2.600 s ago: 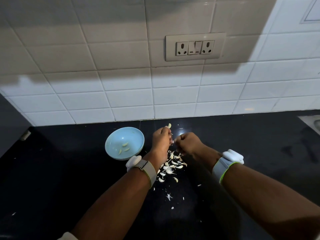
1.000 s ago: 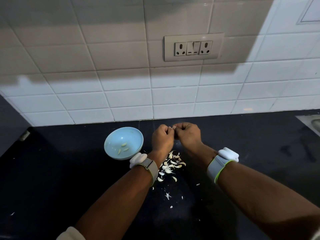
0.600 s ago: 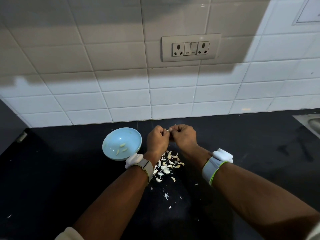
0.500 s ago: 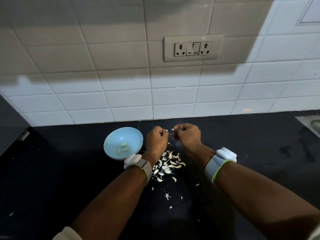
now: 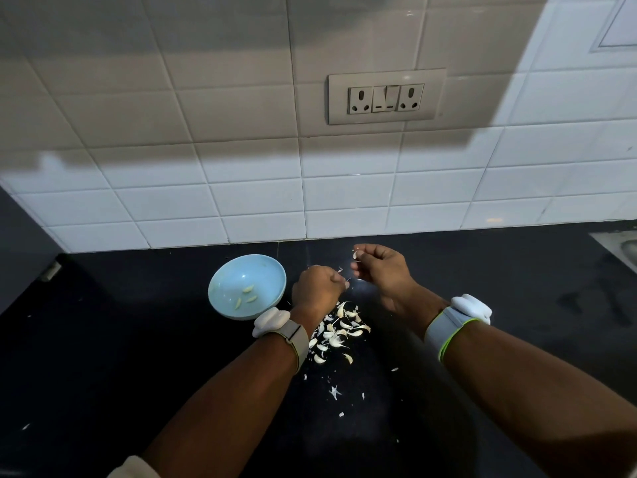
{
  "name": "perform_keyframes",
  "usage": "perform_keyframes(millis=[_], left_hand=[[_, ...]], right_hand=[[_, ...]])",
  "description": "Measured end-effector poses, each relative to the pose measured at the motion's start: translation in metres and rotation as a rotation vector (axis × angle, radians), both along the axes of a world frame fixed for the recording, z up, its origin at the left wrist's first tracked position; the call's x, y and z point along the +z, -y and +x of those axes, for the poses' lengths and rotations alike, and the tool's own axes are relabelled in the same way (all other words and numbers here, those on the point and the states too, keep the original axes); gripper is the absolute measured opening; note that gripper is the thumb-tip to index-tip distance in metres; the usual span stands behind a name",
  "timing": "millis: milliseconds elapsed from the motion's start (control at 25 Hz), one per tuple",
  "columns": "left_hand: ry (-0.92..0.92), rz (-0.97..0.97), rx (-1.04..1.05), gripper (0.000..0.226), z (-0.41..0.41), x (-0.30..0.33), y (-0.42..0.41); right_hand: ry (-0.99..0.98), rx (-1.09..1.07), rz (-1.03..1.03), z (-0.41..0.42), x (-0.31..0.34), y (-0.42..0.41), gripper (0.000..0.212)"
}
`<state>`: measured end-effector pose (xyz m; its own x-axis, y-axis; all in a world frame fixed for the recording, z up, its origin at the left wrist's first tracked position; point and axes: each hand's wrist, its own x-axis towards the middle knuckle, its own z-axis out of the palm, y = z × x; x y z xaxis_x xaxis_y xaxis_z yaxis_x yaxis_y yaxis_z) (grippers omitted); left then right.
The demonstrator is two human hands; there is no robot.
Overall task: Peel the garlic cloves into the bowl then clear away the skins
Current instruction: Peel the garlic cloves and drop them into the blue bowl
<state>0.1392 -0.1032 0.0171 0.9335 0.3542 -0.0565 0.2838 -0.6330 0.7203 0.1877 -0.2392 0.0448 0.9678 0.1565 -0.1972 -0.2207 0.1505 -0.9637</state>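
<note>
Head view, left hand [image 5: 319, 286] fisted with its grip closed on something too small to tell, right hand [image 5: 381, 270] pinching a pale garlic clove [image 5: 355, 254], blue bowl [image 5: 246, 286] with three peeled cloves [image 5: 246, 294] left of both hands, skins [image 5: 336, 334] heaped on black worktop [image 5: 103, 357] just below

Garlic mid-peel, bowl part filled, skins heaped on counter.

Pale blue bowl [image 5: 246, 287] upright on black counter, left of hands, approx 3 peeled cloves [image 5: 245, 294] lying inside, pale yellow-white. Small pale clove/skin piece [image 5: 355, 254] pinched at fingertips of right hand [image 5: 381, 273], raised a bit above left. Left hand [image 5: 319, 288] closed in loose fist just right of bowl, thin skin scraps at its fingertips; contents can't be made out. Heap of white curled skins & cloves [image 5: 336, 334] on counter just below hands, between wrists. Few stray flakes [image 5: 334, 391] scattered nearer the camera.
</note>
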Motion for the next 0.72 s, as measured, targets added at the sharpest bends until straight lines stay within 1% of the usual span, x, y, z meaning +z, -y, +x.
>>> perform_keyframes(millis=[80,120,160,200,240,280,320,360,400,480,600,720], left_hand=[[-0.048,0.124,0.010,0.032,0.001,0.004,0.000],[-0.055,0.151,0.017,0.038,0.001,0.007,0.001],[-0.036,0.142,0.012,0.038,0.001,0.009,0.003],[0.012,0.070,0.015,0.032,0.001,0.010,0.004],[0.078,-0.057,0.008,0.024,0.000,0.011,0.005],[0.137,-0.180,-0.019,0.031,0.000,0.012,0.007],[0.181,-0.293,-0.063,0.046,0.000,0.012,0.010],[0.206,-0.379,-0.104,0.054,0.001,0.012,0.012],[0.229,-0.433,-0.126,0.054,0.001,0.012,0.014],[0.279,-0.485,-0.115,0.041,0.000,0.014,0.017],[0.339,-0.456,-0.032,0.018,0.000,0.019,0.016],[0.341,-0.497,0.000,0.015,0.002,0.021,0.012]], right_hand=[[-0.001,0.008,-0.006,0.000,-0.002,0.004,0.016],[-0.006,0.010,-0.004,0.000,-0.003,0.004,0.016],[-0.011,0.009,0.001,-0.001,-0.004,0.006,0.015],[-0.017,0.010,0.009,-0.002,-0.004,0.006,0.013],[-0.026,0.012,0.016,-0.002,-0.004,0.007,0.009],[-0.036,0.020,0.025,-0.003,-0.004,0.007,0.005],[-0.046,0.031,0.032,-0.003,-0.003,0.008,0.005],[-0.058,0.045,0.040,-0.003,-0.001,0.009,0.007],[-0.073,0.059,0.046,-0.004,0.000,0.009,0.009],[-0.110,0.086,0.061,-0.005,0.004,0.009,0.014],[-0.154,0.139,0.066,-0.007,0.007,0.008,0.020],[-0.194,0.163,0.096,-0.007,0.006,0.008,0.020]])
